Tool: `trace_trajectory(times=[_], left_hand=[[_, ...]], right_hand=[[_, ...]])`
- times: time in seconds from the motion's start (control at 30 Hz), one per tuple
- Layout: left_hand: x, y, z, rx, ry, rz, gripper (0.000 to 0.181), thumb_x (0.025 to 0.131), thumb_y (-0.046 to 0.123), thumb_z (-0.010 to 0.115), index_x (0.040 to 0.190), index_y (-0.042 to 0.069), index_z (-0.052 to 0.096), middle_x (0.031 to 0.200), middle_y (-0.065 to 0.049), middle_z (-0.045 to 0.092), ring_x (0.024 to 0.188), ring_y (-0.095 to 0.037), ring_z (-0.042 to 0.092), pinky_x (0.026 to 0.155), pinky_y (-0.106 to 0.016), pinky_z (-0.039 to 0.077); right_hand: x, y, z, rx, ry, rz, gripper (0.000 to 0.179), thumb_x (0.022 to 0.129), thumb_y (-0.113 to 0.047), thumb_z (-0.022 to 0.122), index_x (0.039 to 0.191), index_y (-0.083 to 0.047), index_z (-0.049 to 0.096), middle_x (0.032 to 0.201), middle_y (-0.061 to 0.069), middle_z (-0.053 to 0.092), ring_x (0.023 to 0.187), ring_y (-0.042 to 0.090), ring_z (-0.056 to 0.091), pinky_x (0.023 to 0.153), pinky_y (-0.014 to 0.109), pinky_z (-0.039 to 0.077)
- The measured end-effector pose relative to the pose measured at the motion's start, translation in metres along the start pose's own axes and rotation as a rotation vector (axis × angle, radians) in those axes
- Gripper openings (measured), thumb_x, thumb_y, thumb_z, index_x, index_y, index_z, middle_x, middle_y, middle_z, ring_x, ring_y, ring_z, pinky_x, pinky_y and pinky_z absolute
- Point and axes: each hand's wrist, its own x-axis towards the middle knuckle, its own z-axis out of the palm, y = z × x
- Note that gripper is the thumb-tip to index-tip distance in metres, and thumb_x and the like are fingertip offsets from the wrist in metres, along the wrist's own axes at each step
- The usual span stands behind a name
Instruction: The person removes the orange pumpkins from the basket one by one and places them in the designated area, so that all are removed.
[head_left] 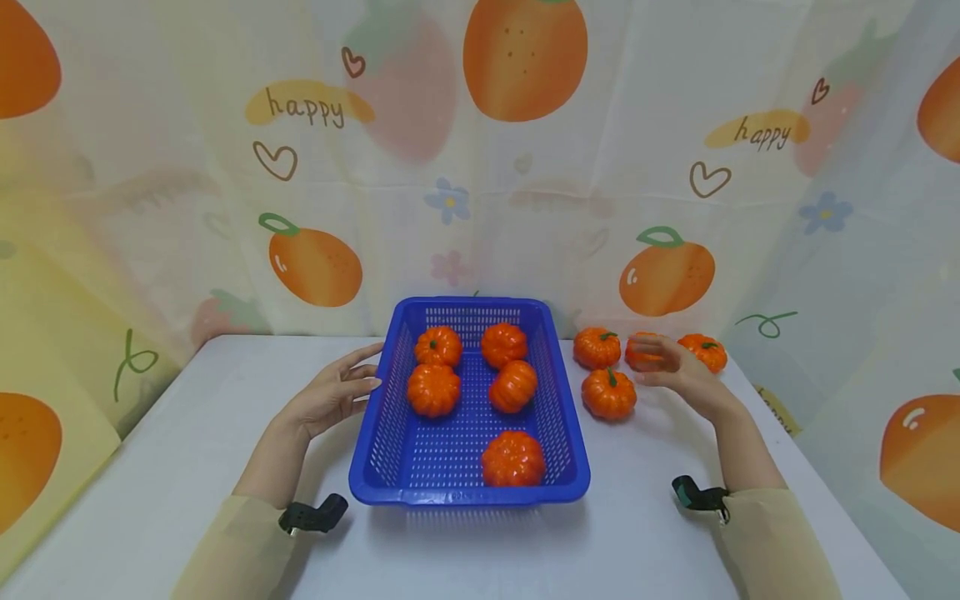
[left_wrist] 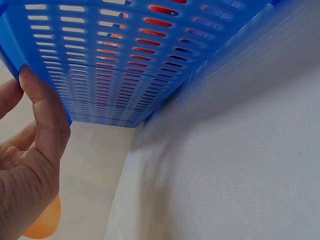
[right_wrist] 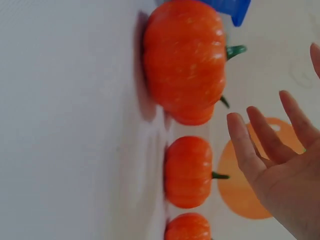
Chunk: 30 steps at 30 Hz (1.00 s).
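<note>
A blue plastic basket (head_left: 457,497) with slotted walls stands on the table and holds several small orange pumpkins. Among them are a pumpkin at the front right (head_left: 513,459) and one at the back left (head_left: 438,346). At the basket's left side, my left hand (head_left: 336,393) touches the rim with extended fingers, as the left wrist view also shows. My right hand (head_left: 686,377) is spread and holds nothing, above the loose pumpkins to the right. It partly hides one pumpkin (head_left: 642,353) in the head view. Nearer the basket sits a green-stemmed pumpkin (head_left: 609,395).
Two more loose pumpkins lie by the table's back edge, one beside the basket (head_left: 597,348), the other at the far right (head_left: 703,353). A fruit-print curtain (head_left: 480,208) hangs behind the white table (head_left: 187,467).
</note>
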Motion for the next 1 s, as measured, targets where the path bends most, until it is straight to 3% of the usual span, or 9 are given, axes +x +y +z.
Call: trace_trajectory(times=[0.1,0.2,0.3,0.4,0.5,0.6,0.7,0.93,1.0], left_hand=[[0.0,0.0,0.0,0.002,0.003,-0.005,0.072,0.098,0.008,0.056,0.158,0.012,0.018,0.109,0.006,0.062,0.094,-0.006,0.067,0.085,-0.025,0.059],[-0.001,0.001,0.001,-0.001,0.006,-0.009,0.072,0.098,0.008,0.056,0.158,0.012,0.018,0.109,0.006,0.062,0.094,-0.006,0.067,0.086,-0.025,0.059],[-0.002,0.002,0.002,-0.004,0.004,-0.008,0.072,0.098,0.008,0.056,0.158,0.012,0.018,0.108,0.006,0.062,0.093,-0.006,0.067,0.085,-0.024,0.059],[-0.001,0.002,0.002,-0.012,-0.002,-0.002,0.072,0.098,0.007,0.056,0.158,0.01,0.017,0.107,0.006,0.063,0.092,-0.006,0.067,0.084,-0.024,0.059],[-0.001,0.002,0.002,-0.02,-0.003,0.0,0.072,0.097,0.007,0.056,0.158,0.01,0.017,0.106,0.007,0.064,0.091,-0.006,0.067,0.084,-0.024,0.059],[-0.001,0.003,0.001,-0.017,-0.001,-0.005,0.072,0.097,0.006,0.056,0.158,0.01,0.017,0.107,0.007,0.064,0.092,-0.006,0.067,0.084,-0.024,0.059],[-0.001,0.002,0.001,-0.005,0.012,-0.017,0.071,0.097,0.007,0.057,0.158,0.012,0.019,0.108,0.007,0.064,0.092,-0.006,0.067,0.085,-0.025,0.059],[0.0,0.0,0.001,0.007,0.014,-0.016,0.072,0.098,0.008,0.056,0.158,0.012,0.018,0.108,0.007,0.064,0.093,-0.007,0.067,0.085,-0.025,0.059],[0.0,0.001,0.001,0.005,0.01,-0.012,0.072,0.098,0.007,0.056,0.158,0.012,0.018,0.108,0.007,0.064,0.093,-0.006,0.068,0.085,-0.025,0.059]], right_hand=[[0.0,-0.01,0.0,0.037,-0.009,-0.058,0.067,0.091,-0.027,0.066,0.15,-0.018,0.036,0.153,0.011,0.041,0.136,0.037,0.046,0.104,0.045,0.051],[-0.002,-0.021,0.0,0.071,-0.023,-0.125,0.061,0.092,-0.021,0.065,0.149,-0.019,0.04,0.148,-0.001,0.047,0.13,0.021,0.053,0.097,0.03,0.053],[-0.003,-0.031,0.001,0.11,-0.059,-0.194,0.059,0.093,-0.014,0.062,0.148,-0.019,0.041,0.143,-0.012,0.051,0.125,0.008,0.054,0.094,0.026,0.054],[-0.004,-0.043,0.005,0.169,-0.117,-0.273,0.059,0.093,-0.007,0.06,0.148,-0.016,0.042,0.141,-0.014,0.053,0.126,0.013,0.055,0.095,0.027,0.055],[-0.004,-0.052,0.012,0.226,-0.203,-0.365,0.06,0.092,0.001,0.056,0.148,-0.008,0.04,0.145,-0.008,0.051,0.131,0.022,0.052,0.098,0.03,0.054],[-0.003,-0.061,0.021,0.255,-0.279,-0.425,0.062,0.089,0.005,0.055,0.148,-0.001,0.036,0.149,-0.003,0.048,0.133,0.021,0.051,0.101,0.033,0.053],[-0.003,-0.069,0.03,0.26,-0.327,-0.424,0.063,0.088,0.004,0.058,0.147,0.0,0.036,0.147,-0.001,0.05,0.133,0.019,0.053,0.103,0.035,0.053],[-0.003,-0.087,0.051,0.236,-0.439,-0.386,0.065,0.087,-0.003,0.065,0.146,-0.002,0.039,0.147,0.003,0.05,0.134,0.037,0.05,0.105,0.038,0.052],[-0.001,-0.09,0.056,0.236,-0.47,-0.385,0.066,0.086,-0.004,0.067,0.145,-0.002,0.039,0.146,0.001,0.051,0.133,0.034,0.052,0.105,0.04,0.052]])
